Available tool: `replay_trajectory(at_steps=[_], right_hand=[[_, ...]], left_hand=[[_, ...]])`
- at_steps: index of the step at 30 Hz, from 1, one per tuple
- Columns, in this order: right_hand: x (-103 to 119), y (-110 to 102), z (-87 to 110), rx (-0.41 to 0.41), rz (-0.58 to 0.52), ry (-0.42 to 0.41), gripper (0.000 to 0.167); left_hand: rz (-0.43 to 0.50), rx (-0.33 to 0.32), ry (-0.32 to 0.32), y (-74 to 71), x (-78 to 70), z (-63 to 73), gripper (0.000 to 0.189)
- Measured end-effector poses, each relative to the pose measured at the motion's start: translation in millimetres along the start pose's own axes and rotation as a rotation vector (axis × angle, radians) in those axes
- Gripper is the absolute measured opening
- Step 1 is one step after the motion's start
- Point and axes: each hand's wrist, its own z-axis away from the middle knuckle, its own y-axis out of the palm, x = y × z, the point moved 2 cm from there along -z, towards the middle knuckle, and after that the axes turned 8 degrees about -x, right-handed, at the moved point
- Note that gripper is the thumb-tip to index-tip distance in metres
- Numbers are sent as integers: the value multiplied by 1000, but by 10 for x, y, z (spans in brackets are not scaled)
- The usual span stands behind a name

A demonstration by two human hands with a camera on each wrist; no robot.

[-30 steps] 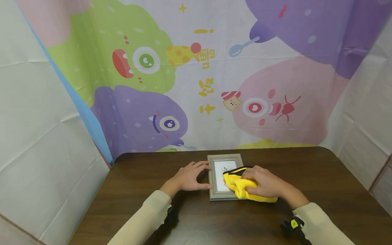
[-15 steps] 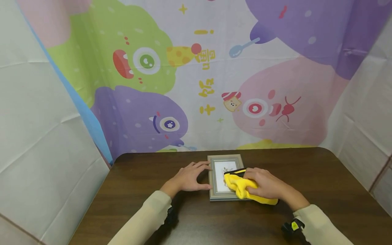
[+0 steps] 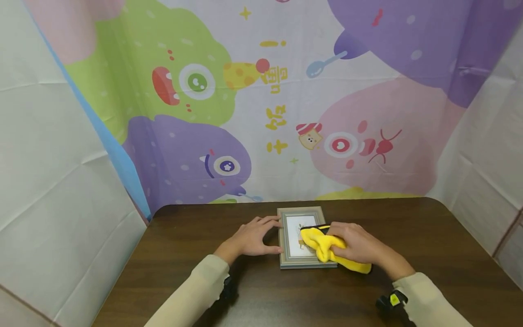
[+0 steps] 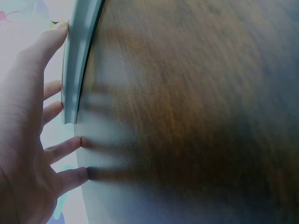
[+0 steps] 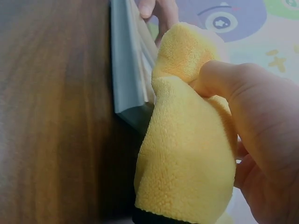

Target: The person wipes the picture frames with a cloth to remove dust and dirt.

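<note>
A picture frame [image 3: 288,262] with a silvery-beige border lies flat on the table, a plant print behind its pane. My left hand [image 3: 252,236] rests at the frame's left side, thumb and fingers spread, tips right at its border. In the left wrist view the fingers [image 4: 69,148] stretch out nearly straight beside the frame edge [image 4: 78,60]. My right hand [image 3: 357,244] grips a bunched yellow cloth [image 3: 324,246] with black edging, over the right part of the frame. Fluffy yellow fabric [image 5: 182,144] fills the right wrist view, pinched under the thumb; most other fingertips are hidden.
The dark brown wooden table [image 3: 184,281] ends just behind the frame. A cartoon-printed curtain [image 3: 282,177] hangs at its back edge, and pale panels [image 3: 61,159] stand on both sides. A small black device [image 3: 391,302] sits on the right wrist.
My right hand has shifted slightly to the right with the cloth, and a little more of the print shows. The left hand and frame stay nearly the same.
</note>
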Motion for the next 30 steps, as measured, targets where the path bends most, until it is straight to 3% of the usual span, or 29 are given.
replay_trajectory(at_steps=[17, 30], right_hand=[[-387, -235, -37, -129, 9, 119, 12], [-600, -293, -161, -165, 113, 245, 23]], left_hand=[[12, -1, 12, -18, -9, 15, 79], [20, -6, 13, -11, 7, 10, 78]])
